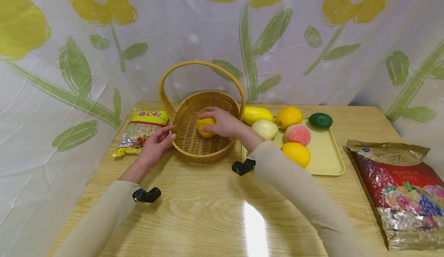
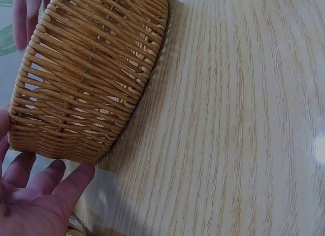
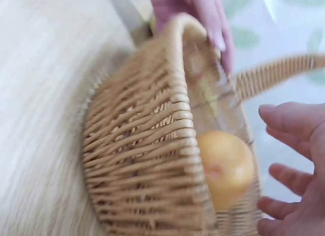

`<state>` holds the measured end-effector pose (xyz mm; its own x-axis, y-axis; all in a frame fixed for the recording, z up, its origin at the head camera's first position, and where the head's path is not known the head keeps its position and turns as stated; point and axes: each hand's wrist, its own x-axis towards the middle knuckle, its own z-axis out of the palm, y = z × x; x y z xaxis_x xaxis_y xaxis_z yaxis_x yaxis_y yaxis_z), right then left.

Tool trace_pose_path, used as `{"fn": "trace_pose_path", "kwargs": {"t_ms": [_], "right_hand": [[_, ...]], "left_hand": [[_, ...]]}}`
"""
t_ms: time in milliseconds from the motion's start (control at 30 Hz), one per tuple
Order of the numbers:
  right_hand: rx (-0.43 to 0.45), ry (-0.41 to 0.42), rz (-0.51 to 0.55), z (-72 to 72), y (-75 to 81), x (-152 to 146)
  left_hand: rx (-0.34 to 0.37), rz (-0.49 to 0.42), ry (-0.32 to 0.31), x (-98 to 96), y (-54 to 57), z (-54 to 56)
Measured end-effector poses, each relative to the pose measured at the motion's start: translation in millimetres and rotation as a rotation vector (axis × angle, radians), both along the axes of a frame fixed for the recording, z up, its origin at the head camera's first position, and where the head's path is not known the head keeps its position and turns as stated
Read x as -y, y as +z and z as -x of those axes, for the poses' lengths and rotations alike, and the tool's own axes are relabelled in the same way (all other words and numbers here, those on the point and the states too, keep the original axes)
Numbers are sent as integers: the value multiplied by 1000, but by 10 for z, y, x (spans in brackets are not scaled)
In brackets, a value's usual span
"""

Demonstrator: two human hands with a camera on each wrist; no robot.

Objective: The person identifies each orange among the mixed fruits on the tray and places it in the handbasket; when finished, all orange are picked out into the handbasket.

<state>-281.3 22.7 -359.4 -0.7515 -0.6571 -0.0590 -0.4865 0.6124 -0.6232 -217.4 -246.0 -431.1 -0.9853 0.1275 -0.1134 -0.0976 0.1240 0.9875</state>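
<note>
A round yellow-orange fruit (image 3: 225, 167) is inside the woven wicker basket (image 1: 204, 157). My right hand (image 1: 222, 122) reaches over it from the right in the head view. In the right wrist view, that hand's fingers (image 3: 292, 177) are spread and apart from the fruit. At the basket's left side, my left hand (image 1: 157, 146) touches the wall and rim. Its loosely extended fingers (image 2: 71, 188) lie against the outer weave in the left wrist view. The basket stands upright on the table, its tall handle (image 1: 199, 62) arched overhead.
A pasta packet (image 1: 138, 130) lies left of the basket. To the right, a pale yellow tray (image 1: 326, 160) bears several fruits, including a pink peach (image 1: 297, 134) and a dark green fruit (image 1: 320, 121). A red candy bag (image 1: 399, 183) lies farther right. Behind hangs a flowered curtain (image 1: 194, 29).
</note>
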Motion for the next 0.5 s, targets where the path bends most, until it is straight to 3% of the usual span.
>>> {"fn": "trace_pose_path", "kwargs": {"t_ms": [133, 267, 500], "right_hand": [[-34, 83, 23, -279, 70, -204], [-49, 119, 131, -595, 65, -518], [68, -62, 324, -1022, 14, -1259]], "left_hand": [[-2, 1, 2, 17, -10, 0], [2, 3, 2, 16, -16, 7], [-5, 2, 9, 14, -18, 7]]}}
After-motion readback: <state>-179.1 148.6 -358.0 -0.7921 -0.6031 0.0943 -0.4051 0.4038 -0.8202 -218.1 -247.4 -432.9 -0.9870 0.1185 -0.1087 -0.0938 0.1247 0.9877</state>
